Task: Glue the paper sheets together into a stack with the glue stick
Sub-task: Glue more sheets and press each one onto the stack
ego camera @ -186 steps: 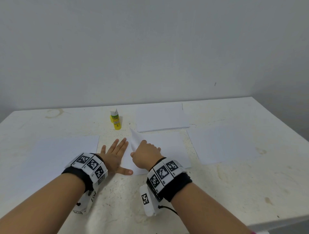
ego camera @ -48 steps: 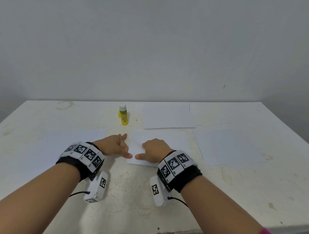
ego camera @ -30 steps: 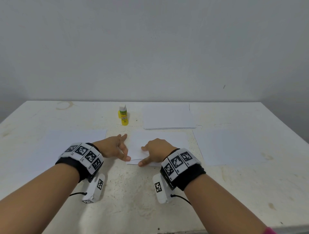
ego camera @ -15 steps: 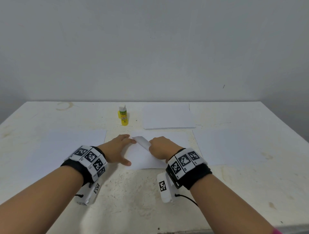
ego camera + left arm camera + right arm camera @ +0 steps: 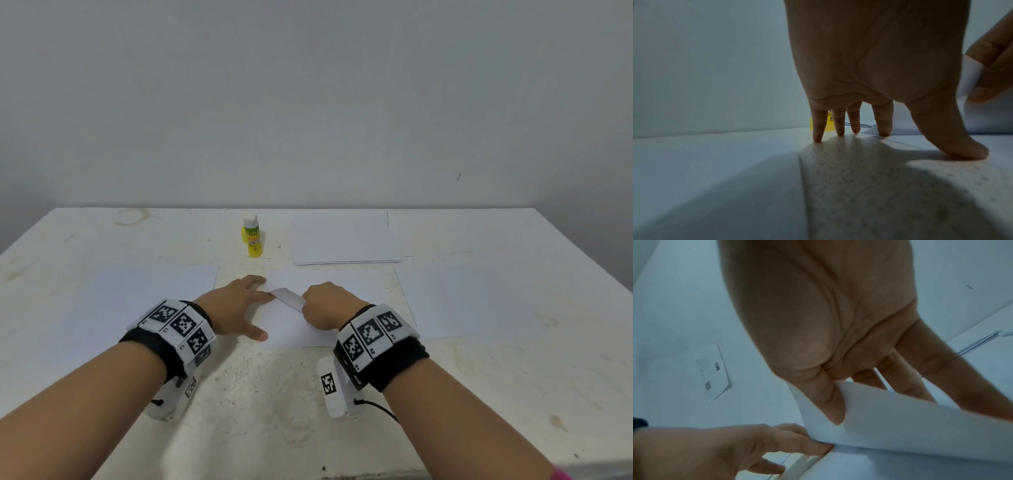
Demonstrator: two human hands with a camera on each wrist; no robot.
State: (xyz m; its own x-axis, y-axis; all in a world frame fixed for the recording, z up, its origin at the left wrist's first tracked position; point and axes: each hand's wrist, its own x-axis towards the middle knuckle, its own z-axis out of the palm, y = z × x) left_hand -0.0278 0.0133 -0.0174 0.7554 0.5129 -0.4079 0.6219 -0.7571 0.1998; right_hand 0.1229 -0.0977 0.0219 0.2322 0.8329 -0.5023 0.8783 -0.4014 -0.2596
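- Head view: at a white counter (image 5: pixel 102 240), the right hand (image 5: pixel 327 305) pinches the near-left corner of the centre sheet (image 5: pixel 342 291) and peels it up and over, the curled flap pointing toward 10 o'clock. The left hand (image 5: pixel 233 305) lies spread just beside it at 9 o'clock, fingers straight, thumb at the sheet's near-left edge, gripping nothing. The glue stick (image 5: pixel 252 236) stands upright at 12 o'clock, untouched; a paper stack (image 5: pixel 342 240) lies at 1 o'clock, single sheets at 9 o'clock (image 5: pixel 137 301) and 3 o'clock (image 5: pixel 462 301).
- Left wrist view: the fingertips (image 5: pixel 818 138) of the left hand (image 5: pixel 879 65) stand on the counter (image 5: pixel 879 194), the index tip and thumb on or at the centre sheet's (image 5: pixel 941 142) edge; which, exactly, is hard to tell. The glue stick (image 5: pixel 812 125) peeks out yellow behind the fingers.
- Right wrist view: the right hand's (image 5: pixel 818 313) grip is a light thumb-and-finger pinch on the lifted corner of the centre sheet (image 5: pixel 920 426), which bends without creasing; the left hand (image 5: pixel 725 451) sits under the flap at 7 o'clock.
- Done well, judging from this: keep the pinch loose and the curl wide so no fold sets, hold the sheet's far side steady with the flat left hand, and expose enough face for the glue.
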